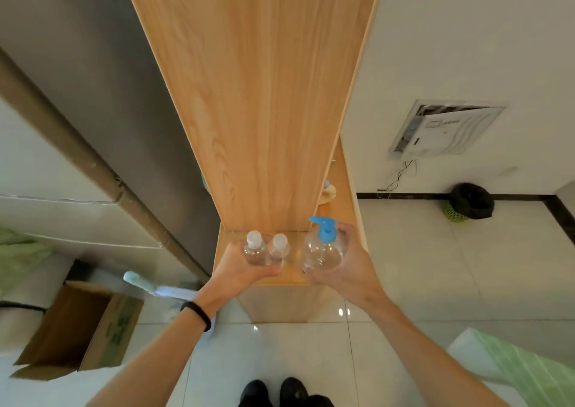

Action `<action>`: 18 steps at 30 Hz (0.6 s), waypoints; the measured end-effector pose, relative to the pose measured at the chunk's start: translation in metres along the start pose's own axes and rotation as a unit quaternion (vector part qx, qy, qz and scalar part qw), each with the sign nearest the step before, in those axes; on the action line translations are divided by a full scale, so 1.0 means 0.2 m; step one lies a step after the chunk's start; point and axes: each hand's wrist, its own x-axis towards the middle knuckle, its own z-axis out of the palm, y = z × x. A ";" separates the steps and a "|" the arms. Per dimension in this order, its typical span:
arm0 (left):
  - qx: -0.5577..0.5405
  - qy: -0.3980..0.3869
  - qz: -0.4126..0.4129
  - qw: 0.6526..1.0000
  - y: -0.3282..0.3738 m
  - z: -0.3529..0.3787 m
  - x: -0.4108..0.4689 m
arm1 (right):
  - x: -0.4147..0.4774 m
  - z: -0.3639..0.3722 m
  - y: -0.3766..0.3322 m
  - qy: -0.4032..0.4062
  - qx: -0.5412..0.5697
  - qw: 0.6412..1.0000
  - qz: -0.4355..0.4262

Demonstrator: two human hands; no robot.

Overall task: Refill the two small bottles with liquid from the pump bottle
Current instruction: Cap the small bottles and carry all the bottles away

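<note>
Two small clear bottles with white caps stand side by side over a wooden shelf (292, 274): the left small bottle (255, 249) and the right small bottle (279, 247). My left hand (245, 271) grips both from below and the left. To their right is a round clear pump bottle (322, 252) with a blue pump head (325, 227). My right hand (345, 263) wraps round its right side. All three hold some clear liquid. Whether the bottles rest on the shelf or hang just above it is unclear.
A tall wooden cabinet panel (258, 95) rises right behind the bottles. An open cardboard box (77, 325) and a pale brush (146, 285) lie on the left. A green bin with a black bag (469, 202) stands at the right wall. Tiled floor below, with my shoes (273, 391).
</note>
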 end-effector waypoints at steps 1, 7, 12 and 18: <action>0.002 0.004 -0.009 1.000 -0.01 0.00 0.03 | 0.03 0.01 0.01 0.004 -0.003 1.000 0.003; 0.004 0.010 -0.023 1.000 -0.09 -0.01 0.17 | 0.11 0.04 0.08 0.001 -0.034 0.999 0.005; 0.005 0.012 -0.034 0.999 -0.14 -0.01 0.20 | 0.13 0.05 0.12 -0.003 -0.040 0.999 0.003; 0.053 0.018 -0.045 0.997 -0.17 0.00 0.22 | 0.07 -0.08 0.00 -0.078 -0.091 0.993 0.010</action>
